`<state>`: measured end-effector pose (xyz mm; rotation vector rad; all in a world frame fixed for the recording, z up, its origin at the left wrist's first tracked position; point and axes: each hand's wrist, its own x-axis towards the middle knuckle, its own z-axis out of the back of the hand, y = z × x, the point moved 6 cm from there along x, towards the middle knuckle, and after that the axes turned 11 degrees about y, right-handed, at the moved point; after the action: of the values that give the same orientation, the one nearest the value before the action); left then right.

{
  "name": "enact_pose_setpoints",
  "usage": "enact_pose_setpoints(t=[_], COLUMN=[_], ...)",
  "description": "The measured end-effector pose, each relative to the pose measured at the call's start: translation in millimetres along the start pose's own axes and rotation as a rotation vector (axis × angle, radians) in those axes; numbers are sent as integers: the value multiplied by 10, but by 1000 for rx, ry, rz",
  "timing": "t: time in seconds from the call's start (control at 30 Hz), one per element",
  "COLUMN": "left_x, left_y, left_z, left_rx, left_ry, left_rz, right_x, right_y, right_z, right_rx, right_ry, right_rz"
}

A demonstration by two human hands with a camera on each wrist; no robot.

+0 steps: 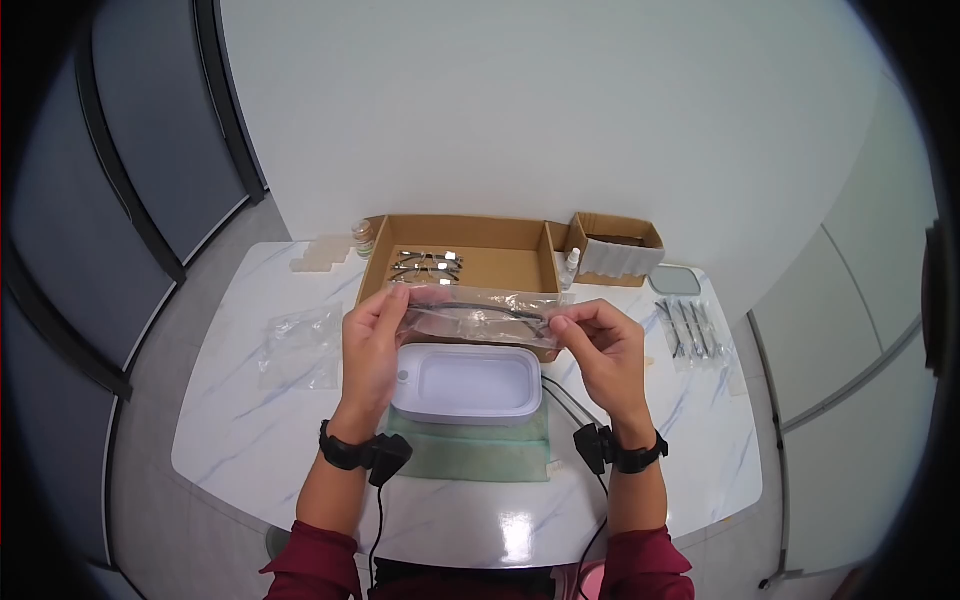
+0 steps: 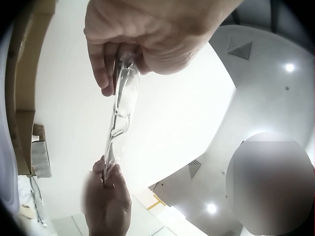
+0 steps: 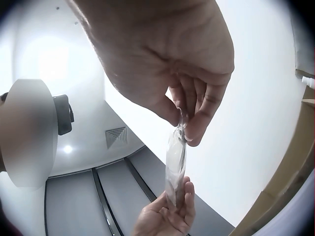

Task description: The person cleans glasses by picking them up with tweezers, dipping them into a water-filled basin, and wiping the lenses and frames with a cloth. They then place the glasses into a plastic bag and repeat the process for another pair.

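A clear plastic bag [image 1: 480, 318] with dark-framed glasses inside is stretched between both hands, above the white tub [image 1: 470, 385]. The left hand [image 1: 372, 340] pinches one end of the bag between thumb and fingers; the right hand [image 1: 605, 355] pinches the other end. In the left wrist view the bag [image 2: 120, 118] appears edge-on, with the left hand [image 2: 142, 39] at its top. The right wrist view shows the right hand [image 3: 172, 73] gripping the bag [image 3: 175, 162], the left hand at the far end.
A cardboard box [image 1: 500, 235] holding several glasses [image 1: 428, 268] stands behind the tub. At the right are a smaller box [image 1: 615, 240], a small bottle [image 1: 570, 268], a mirror [image 1: 675, 280] and bagged glasses [image 1: 692, 330]. Empty plastic bags [image 1: 302, 350] lie left; a green cloth [image 1: 470, 450] lies below the tub.
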<state>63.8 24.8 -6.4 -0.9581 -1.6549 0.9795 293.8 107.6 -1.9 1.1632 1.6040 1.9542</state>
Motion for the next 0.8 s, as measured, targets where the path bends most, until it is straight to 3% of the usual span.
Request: enact_pose_setpoints(t=[0.17, 0.33, 0.47, 0.53, 0.8], left_x=[-6, -33, -37, -24, -34], left_y=[0, 47, 49, 70, 63], left_z=[-9, 1, -7, -17, 7], left_rx=[-32, 51, 57, -26, 32], left_ry=[-28, -94, -89, -3, -47], left_rz=[-70, -41, -22, 26, 35], right_x=[-1, 26, 33, 31, 17], right_y=[57, 103, -22, -12, -2], right_z=[-39, -113, -104, -101, -111], right_rx=[84, 117, 84, 90, 100], right_ry=[-12, 12, 76, 70, 104], right_rz=[66, 1, -30, -33, -32])
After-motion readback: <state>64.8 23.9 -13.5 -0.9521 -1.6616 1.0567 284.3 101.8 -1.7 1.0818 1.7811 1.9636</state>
